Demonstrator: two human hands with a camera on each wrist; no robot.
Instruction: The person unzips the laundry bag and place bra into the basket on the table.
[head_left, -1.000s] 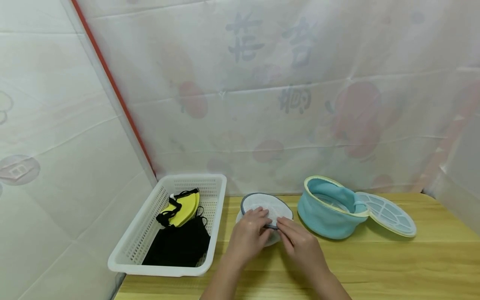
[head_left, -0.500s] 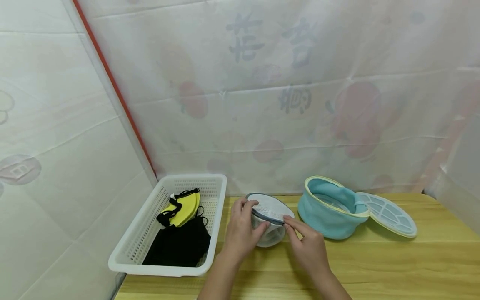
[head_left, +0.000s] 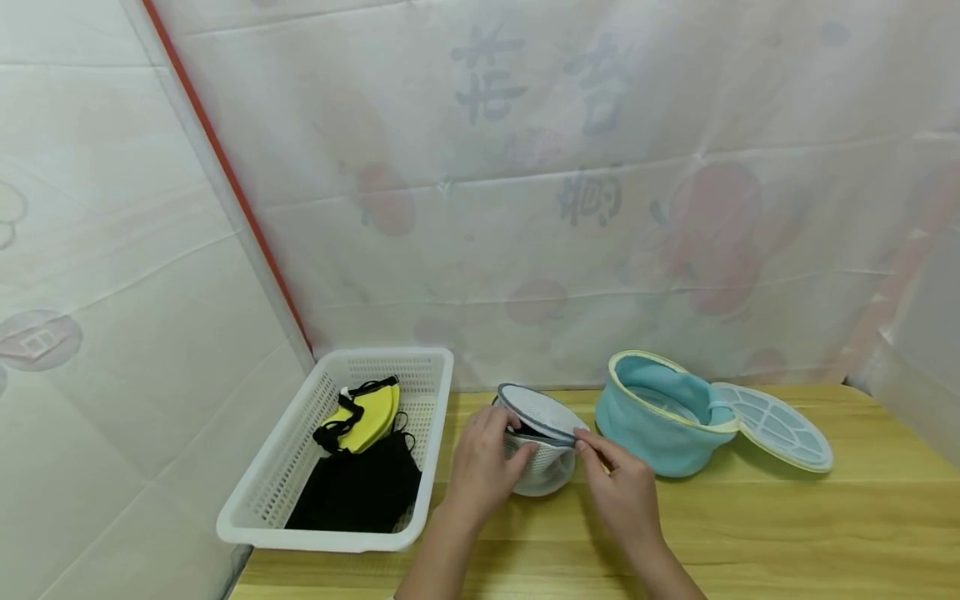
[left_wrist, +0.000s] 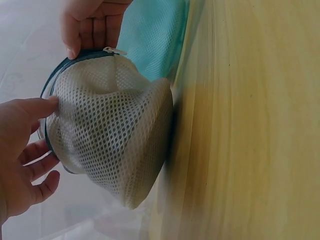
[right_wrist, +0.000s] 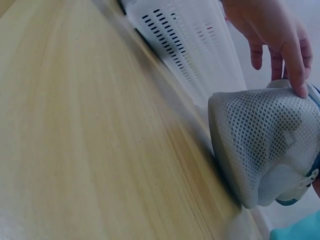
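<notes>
A small white mesh laundry bag with a dark zip rim stands on the table, its round lid lifted a little along the front. My left hand grips the rim at the left, the thumb on the near side wall. At the right end of the gap, my right hand pinches the zip edge between thumb and fingers. The left wrist view shows the pale zip pull beside the right fingers. Dark inside shows through the gap; the rest of the interior is hidden.
To the right stands a teal mesh laundry bag with its lid folded out flat. A white plastic basket at the left holds a yellow folded piece with black straps and a black cloth. A printed curtain hangs behind.
My left hand has moved from the top of the lid to the left rim. The zip now gapes along the front, and the right hand has shifted slightly to the right along the edge.
</notes>
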